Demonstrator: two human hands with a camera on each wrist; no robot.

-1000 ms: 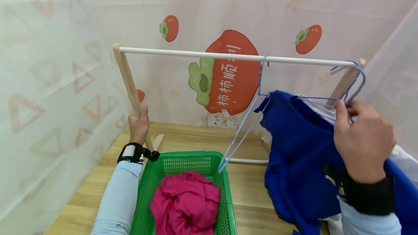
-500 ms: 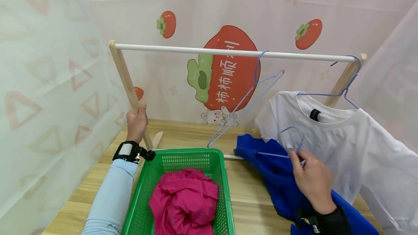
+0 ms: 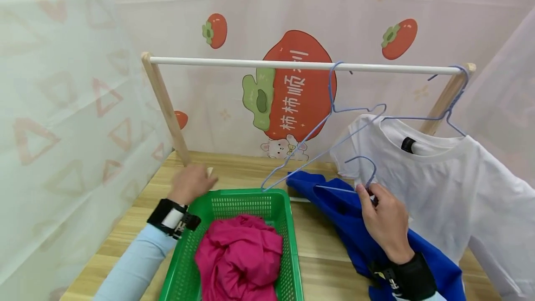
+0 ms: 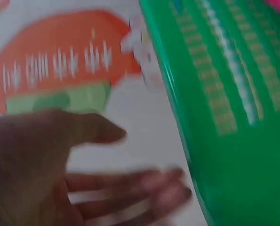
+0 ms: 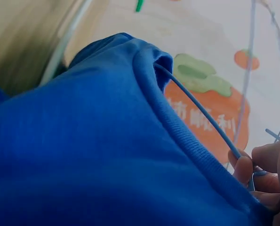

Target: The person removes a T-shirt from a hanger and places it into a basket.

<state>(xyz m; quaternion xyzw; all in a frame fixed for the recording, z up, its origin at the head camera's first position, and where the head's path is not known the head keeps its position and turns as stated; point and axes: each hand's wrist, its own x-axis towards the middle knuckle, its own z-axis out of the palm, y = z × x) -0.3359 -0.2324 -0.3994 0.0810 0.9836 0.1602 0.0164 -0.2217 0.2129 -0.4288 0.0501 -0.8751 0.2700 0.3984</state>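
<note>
My right hand pinches a blue wire hanger just under its hook, low in front of the rack. On that hanger is a blue shirt; its ribbed neckline and one hanger arm show in the right wrist view. My left hand, blurred, is over the far left corner of the green basket. In the left wrist view its thumb and fingers are apart, with nothing between them. A crumpled magenta garment lies in the basket.
A rack with a white rod and wooden posts stands behind. From the rod hang a bare blue hanger and, at the right end, a white T-shirt on a hanger. Wood-grain table underneath.
My right hand has brought the hanger with the blue shirt down and left from the rod's right end, uncovering the white T-shirt. My left hand has let go of the left post.
</note>
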